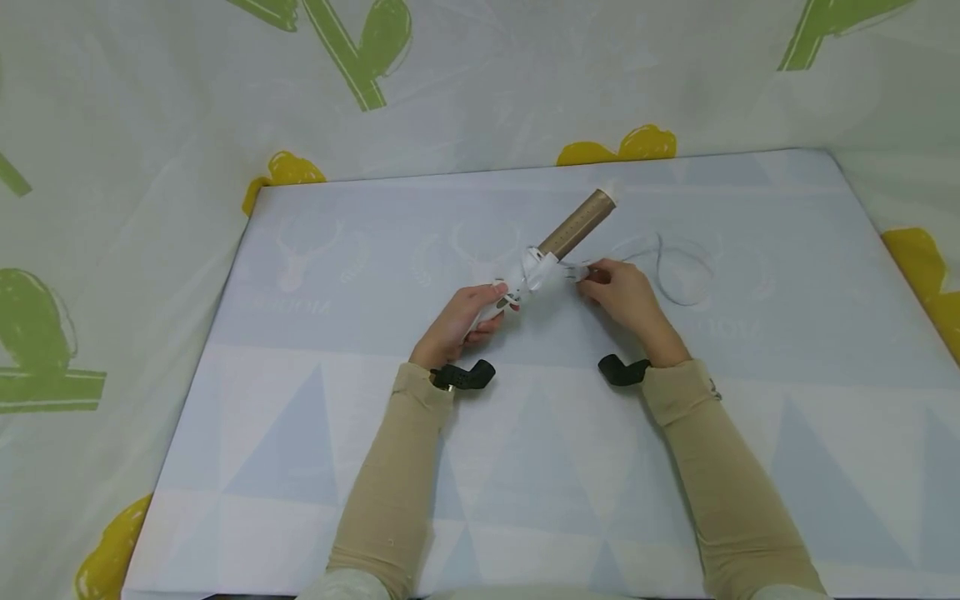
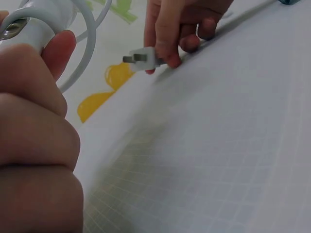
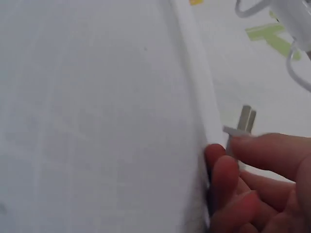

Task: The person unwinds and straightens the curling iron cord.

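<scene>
A curling iron with a gold-brown barrel (image 1: 577,225) and a white handle (image 1: 489,313) points away to the upper right in the head view. My left hand (image 1: 459,321) grips the handle, fingers curled round it. Loops of white power cord (image 2: 89,43) wrap about the iron near the base of the barrel. Just right of the iron, my right hand (image 1: 628,296) pinches the white two-prong plug (image 2: 149,57) between thumb and fingers. The plug's metal prongs (image 3: 247,119) face the iron.
A loose loop of cord (image 1: 660,275) trails past the right hand. Both hands work over a table (image 1: 285,417) with a pale blue and white patterned cloth. A light curtain (image 1: 480,83) with green and yellow prints hangs behind the table's far edge.
</scene>
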`<state>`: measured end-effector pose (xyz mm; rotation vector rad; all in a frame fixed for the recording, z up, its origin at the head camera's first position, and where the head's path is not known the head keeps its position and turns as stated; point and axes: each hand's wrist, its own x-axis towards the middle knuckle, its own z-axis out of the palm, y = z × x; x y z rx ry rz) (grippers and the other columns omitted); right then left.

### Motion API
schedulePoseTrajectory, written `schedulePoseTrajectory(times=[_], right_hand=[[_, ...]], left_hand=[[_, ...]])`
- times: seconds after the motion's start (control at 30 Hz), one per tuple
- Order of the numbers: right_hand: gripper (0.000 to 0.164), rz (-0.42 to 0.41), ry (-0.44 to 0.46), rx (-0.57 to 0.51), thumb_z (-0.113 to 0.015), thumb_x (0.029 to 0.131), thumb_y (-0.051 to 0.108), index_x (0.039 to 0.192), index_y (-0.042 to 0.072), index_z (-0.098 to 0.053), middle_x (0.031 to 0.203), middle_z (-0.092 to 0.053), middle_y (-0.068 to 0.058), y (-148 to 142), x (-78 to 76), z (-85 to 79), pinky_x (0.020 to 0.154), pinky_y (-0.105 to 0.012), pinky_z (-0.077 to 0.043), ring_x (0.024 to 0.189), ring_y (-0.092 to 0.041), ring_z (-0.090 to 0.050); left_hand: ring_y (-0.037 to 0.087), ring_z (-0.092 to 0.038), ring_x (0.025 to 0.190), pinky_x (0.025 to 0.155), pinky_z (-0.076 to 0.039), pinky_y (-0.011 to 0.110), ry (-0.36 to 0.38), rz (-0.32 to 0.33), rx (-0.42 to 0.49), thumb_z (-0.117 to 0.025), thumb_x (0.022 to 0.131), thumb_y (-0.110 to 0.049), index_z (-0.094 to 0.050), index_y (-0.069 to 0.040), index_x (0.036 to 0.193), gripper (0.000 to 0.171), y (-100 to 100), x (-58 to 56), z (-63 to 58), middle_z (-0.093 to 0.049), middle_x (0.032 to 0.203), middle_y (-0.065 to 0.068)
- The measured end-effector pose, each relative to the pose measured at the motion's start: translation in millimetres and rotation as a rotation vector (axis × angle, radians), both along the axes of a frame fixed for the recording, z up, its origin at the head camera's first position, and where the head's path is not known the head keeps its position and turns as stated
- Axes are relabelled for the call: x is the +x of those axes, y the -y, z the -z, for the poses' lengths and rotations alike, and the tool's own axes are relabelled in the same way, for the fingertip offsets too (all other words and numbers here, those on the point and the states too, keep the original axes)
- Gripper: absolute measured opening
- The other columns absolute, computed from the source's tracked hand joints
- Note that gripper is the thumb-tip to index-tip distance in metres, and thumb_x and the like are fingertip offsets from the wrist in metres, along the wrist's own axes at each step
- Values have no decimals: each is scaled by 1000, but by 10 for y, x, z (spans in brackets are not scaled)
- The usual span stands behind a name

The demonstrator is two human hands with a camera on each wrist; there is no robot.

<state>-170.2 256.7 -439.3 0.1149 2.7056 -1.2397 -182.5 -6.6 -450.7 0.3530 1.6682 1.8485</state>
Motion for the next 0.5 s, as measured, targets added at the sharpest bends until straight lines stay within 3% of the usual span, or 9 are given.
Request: schedulePoseTrajectory(times=[0.1,0.2,0.27,0.37,0.43,0.5], right_hand=[[47,83,9,-199,-56,91,27,134,8,-45,111,-63,-12,-56,-17,17,57,-23,-46,67,-8,-59],[52,120,-2,-366,-53,93,21,140,8,-35,132,-51,-8,-105,-19,16,57,-21,-48,72,-3,-62],[52,132,2,-401,-53,93,21,140,10,-35,136,-48,-5,-119,-11,5,60,-20,-48,73,-4,-63],[45,143,30,-397,-52,93,24,135,12,-42,125,-57,-10,-133,-5,-4,64,-20,-48,70,-8,-62],[43,129,55,-394,-53,93,27,133,14,-45,115,-62,-12,-142,-5,-7,67,-21,-49,73,-10,-61],[41,81,58,-390,-54,93,28,131,13,-47,116,-61,-9,-154,-10,-5,69,-22,-49,82,-11,-60]], left_hand=[[9,-23,41,37,-18,22,-5,2,-10,-54,89,-46,-56,6,100,54,-3,6,-3,-34,53,-2],[9,-22,41,37,-18,22,-16,8,-18,-54,88,-48,-57,5,99,54,-2,9,-4,-33,52,-1],[9,-22,41,37,-18,22,-22,12,-19,-54,87,-49,-57,4,99,55,-2,10,2,-33,53,-1],[10,-23,41,37,-18,23,-30,13,-26,-54,88,-49,-58,5,99,55,-6,6,8,-34,53,-1],[10,-23,41,37,-18,23,-31,11,-33,-54,87,-49,-58,5,100,56,-8,6,8,-34,53,-1],[10,-23,41,37,-19,23,-35,10,-44,-54,88,-50,-58,5,100,57,-11,5,3,-34,53,-1]])
